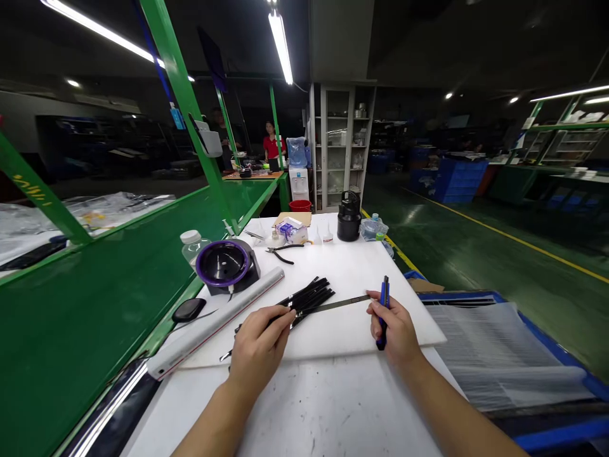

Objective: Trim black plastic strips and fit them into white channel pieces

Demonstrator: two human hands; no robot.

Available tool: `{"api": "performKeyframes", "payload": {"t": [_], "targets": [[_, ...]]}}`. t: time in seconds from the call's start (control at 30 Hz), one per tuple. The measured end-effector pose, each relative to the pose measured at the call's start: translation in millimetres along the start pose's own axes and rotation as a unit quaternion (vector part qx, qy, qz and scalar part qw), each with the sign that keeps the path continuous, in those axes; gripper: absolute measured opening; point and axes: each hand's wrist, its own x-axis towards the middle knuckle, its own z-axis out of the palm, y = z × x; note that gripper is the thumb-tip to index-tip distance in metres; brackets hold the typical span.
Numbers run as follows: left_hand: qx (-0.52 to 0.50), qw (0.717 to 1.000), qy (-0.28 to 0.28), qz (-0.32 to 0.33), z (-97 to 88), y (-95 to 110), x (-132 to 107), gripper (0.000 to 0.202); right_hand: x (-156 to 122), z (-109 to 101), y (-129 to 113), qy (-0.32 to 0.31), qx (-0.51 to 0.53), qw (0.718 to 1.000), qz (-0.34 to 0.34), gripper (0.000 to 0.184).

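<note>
While left fingers (281, 317) rest on black strips (313, 294), knife (384, 290) in right fingers (379, 313)

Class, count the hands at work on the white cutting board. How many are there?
2. The left hand presses the metal ruler down across the black strips; the right hand grips a blue knife at the ruler's far end. None seem hidden.

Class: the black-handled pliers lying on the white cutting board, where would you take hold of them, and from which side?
Probably by the two black handles, from above and from the right. The black-handled pliers lie flat on the white cutting board, handles splayed rightward, metal nose pointing left, so a hand closes them together there.
</note>
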Motion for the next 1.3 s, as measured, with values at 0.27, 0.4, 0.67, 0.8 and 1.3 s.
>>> {"api": "performKeyframes", "payload": {"t": [0.27,0.4,0.67,0.8,1.3], "targets": [[-0.005,1.0,-0.008,-0.003,-0.2,1.0,1.1,0.025,-0.5,0.5,-0.9,0.002,0.051,0.999,-0.004,0.034],[0.002,1.0,-0.016,0.003,0.5,0.2,1.2,0.024,0.5,-0.4,-4.9,0.002,0.057,0.998,-0.003,0.031],[0.02,0.999,-0.029,0.003,2.8,-3.4,-0.5,0.021,-0.2,1.6,-4.5,0.004,0.088,0.996,0.023,0.03],[0.014,0.999,-0.03,0.008,3.4,-1.8,0.8,0.021,0.7,1.6,-3.7,0.02,0.099,0.994,0.035,0.032],[-0.01,1.0,0.01,0.024,1.0,11.4,2.8,0.03,2.9,-2.7,1.5,0.062,0.09,0.993,0.053,0.039]]}}
